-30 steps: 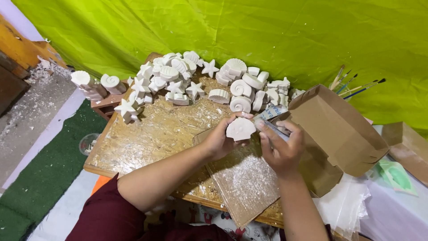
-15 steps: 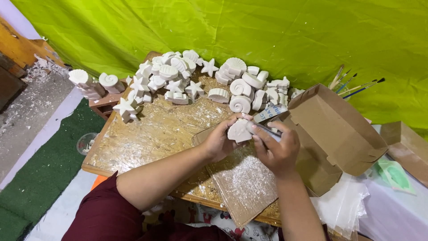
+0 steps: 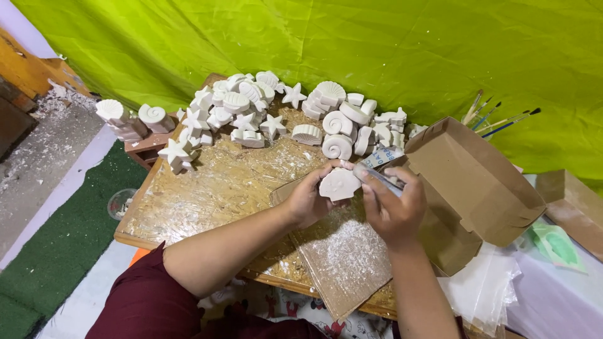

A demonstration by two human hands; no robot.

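Note:
My left hand (image 3: 309,199) grips a white plaster scallop-shell cast (image 3: 339,184) over a wooden work board (image 3: 213,188). My right hand (image 3: 392,207) holds a thin metal blade tool (image 3: 377,176) whose tip rests against the shell's right edge. Both hands hover above a cardboard sheet (image 3: 345,257) dusted with white plaster shavings. Behind them lies a heap of white plaster casts (image 3: 264,103), shells, spirals and stars.
An open brown cardboard box (image 3: 471,182) sits right of my hands, with paint brushes (image 3: 496,119) behind it. Clear plastic bags (image 3: 483,289) lie at the lower right. A green cloth backdrop hangs behind. A green mat (image 3: 56,251) covers the floor at left.
The shell cast has turned slightly in my left hand and the blade tool has shifted along its edge. Both hands stay in nearly the same place.

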